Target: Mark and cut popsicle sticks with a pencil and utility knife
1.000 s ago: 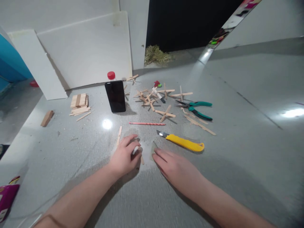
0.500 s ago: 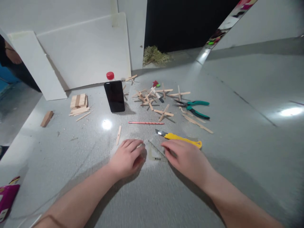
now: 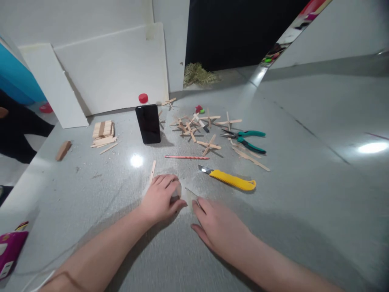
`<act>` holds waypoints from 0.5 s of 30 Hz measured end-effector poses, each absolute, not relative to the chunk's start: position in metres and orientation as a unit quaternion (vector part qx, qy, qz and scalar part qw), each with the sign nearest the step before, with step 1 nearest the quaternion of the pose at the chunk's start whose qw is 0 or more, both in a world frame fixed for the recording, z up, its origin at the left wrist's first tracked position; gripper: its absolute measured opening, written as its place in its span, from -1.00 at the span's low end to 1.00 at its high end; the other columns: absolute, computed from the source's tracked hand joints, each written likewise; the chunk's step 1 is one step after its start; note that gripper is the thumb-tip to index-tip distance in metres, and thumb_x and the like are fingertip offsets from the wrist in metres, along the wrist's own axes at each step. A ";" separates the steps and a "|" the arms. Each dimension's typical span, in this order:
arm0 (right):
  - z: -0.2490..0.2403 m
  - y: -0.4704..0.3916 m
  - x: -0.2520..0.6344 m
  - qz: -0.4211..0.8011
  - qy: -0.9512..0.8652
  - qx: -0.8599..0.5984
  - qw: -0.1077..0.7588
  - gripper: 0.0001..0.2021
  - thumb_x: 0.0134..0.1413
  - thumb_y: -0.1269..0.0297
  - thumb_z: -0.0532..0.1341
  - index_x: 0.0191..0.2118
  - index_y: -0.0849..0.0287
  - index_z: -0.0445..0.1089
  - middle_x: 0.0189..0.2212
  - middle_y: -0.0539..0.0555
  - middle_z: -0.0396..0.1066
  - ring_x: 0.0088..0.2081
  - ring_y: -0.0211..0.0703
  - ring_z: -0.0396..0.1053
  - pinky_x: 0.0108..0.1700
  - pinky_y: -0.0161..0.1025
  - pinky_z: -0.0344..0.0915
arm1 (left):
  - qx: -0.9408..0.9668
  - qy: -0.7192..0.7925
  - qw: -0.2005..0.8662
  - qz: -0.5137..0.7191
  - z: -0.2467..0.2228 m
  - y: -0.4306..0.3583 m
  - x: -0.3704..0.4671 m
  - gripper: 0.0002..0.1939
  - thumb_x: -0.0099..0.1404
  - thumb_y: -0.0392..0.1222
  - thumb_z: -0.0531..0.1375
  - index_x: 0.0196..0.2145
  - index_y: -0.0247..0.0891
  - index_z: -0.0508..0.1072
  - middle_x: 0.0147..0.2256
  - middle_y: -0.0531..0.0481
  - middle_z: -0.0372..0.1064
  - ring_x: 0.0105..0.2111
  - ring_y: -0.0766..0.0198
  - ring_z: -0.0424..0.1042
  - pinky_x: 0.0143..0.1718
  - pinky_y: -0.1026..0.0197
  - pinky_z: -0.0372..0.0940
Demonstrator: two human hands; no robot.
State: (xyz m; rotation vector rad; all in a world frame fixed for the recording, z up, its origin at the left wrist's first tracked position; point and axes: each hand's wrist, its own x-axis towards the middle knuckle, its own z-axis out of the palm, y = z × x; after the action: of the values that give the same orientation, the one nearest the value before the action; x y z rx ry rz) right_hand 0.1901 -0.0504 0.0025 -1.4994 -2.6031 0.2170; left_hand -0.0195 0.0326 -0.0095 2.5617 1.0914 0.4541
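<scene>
My left hand [image 3: 162,198] rests on the table with its fingers curled down and its thumb pointing right. A pale, rounded edge [image 3: 178,190] shows beside its fingers; what it belongs to is hidden. My right hand [image 3: 217,221] has its fingertips on a clear set square [image 3: 191,197], its thumb held lower and apart. Most of the set square is under that hand. Beyond it lies a yellow utility knife [image 3: 232,179], blade out and pointing left. A wooden craft stick [image 3: 152,169] with a dark mark touches the back of my left hand.
Behind lie a red pencil [image 3: 187,157], green-handled pliers [image 3: 251,134] and several crossed craft sticks [image 3: 209,145]. A black phone [image 3: 148,124] stands before a red-capped bottle [image 3: 143,98]. Left are stacked sticks [image 3: 103,129], a wood block [image 3: 63,151] and a purple box [image 3: 12,251]. A person stands far left.
My right hand has moved left and toward me, over the set square, which has shifted slightly left and nearer. My left hand stays nearly in place, its thumb extended further right.
</scene>
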 end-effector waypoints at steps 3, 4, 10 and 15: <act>-0.005 -0.066 0.182 0.017 -0.868 -0.495 0.047 -0.49 -0.03 0.19 0.45 0.02 0.36 0.47 -0.07 0.43 0.51 -0.28 0.12 0.51 -0.32 -0.06 0.42 | 0.900 0.377 0.157 0.155 -0.011 0.033 -0.020 -0.57 0.30 0.04 0.32 0.03 -0.22 0.42 0.12 -0.18 0.39 0.11 -0.08 0.38 0.17 -0.16 0.29; -0.008 -0.072 0.179 -0.007 -0.871 -0.489 0.043 -0.43 -0.07 0.11 0.47 0.02 0.37 0.48 -0.05 0.46 0.51 -0.28 0.13 0.51 -0.32 -0.05 0.43 | 0.901 0.375 0.155 0.154 -0.012 0.033 -0.020 -0.59 0.31 0.01 0.31 0.03 -0.22 0.42 0.12 -0.17 0.39 0.12 -0.08 0.37 0.18 -0.15 0.29; -0.024 -0.117 0.178 -0.024 -0.894 -0.439 0.087 -0.36 -0.06 -0.15 0.44 0.02 0.25 0.52 -0.01 0.34 0.56 -0.20 0.10 0.52 -0.25 -0.07 0.47 | 0.906 0.370 0.147 0.146 -0.013 0.031 -0.022 -0.66 0.35 -0.13 0.28 0.03 -0.29 0.43 0.12 -0.20 0.39 0.12 -0.05 0.37 0.19 -0.12 0.29; -0.016 -0.136 0.204 -0.008 -0.902 -0.410 0.137 -0.36 0.15 -0.27 0.25 0.07 0.21 0.50 0.09 0.20 0.53 -0.11 0.05 0.51 -0.12 -0.06 0.45 | 0.907 0.371 0.142 0.143 -0.011 0.029 -0.022 -0.70 0.38 -0.14 0.24 0.02 -0.28 0.43 0.11 -0.20 0.38 0.12 -0.01 0.37 0.19 -0.09 0.29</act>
State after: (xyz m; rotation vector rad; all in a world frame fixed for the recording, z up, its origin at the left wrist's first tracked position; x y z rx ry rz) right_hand 0.2038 -0.1358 -0.0162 -1.1871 -2.6102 -0.0220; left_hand -0.0215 0.0288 -0.0108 2.6170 1.0699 0.4137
